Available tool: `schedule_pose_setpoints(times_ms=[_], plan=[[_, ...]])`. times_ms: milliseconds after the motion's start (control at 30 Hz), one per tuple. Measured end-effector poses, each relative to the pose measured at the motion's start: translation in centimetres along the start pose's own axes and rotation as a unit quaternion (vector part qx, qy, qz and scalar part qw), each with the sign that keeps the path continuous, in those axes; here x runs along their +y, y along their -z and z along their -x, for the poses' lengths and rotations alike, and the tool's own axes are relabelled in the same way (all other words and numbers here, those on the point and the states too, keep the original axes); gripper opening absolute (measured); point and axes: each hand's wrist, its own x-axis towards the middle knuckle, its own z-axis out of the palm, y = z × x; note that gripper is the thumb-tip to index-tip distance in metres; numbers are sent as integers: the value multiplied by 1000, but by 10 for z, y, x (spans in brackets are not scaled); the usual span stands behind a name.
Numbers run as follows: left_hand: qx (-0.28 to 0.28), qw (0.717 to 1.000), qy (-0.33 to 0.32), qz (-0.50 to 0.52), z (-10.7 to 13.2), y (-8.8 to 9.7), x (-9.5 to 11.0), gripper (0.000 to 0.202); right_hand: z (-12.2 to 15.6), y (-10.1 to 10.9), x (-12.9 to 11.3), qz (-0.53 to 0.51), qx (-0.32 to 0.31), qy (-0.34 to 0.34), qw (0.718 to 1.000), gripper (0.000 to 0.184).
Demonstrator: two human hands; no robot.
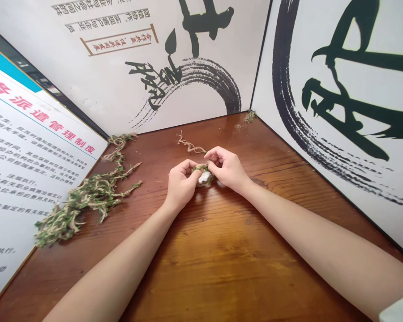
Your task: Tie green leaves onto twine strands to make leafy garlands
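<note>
Pale stone (204, 178), long axis hard to tell, is sitting between the hands, bound by mossy twine (200, 167). Left hand (183, 184), slightly nearer, is pinching the twine against it; right hand (226, 169) is gripping the twine narrowly, just above. Loose end (188, 145) is trailing away; moss rope (90, 192) is lying leftward on wooden table (221, 264).

Varnished wooden tabletop (242, 255): long mossy jute twine (87, 199) along left edge, short frayed twine (189, 145) mid-table, moss scraps (250, 116) in far corner.
</note>
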Motion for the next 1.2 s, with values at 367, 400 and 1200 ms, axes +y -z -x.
schedule_pose_setpoints(times_ms=[367,400,1200], plan=[[-89,968,-201,-118,10,8,24,35,-2,0,7,1,11,-17,1000,21],[-117,966,-199,-119,11,8,26,35,-2,0,7,0,2,-14,1000,21],[-393,839,-194,-322,68,1,65,33,-4,-1,7,-43,1,-36,998,19]])
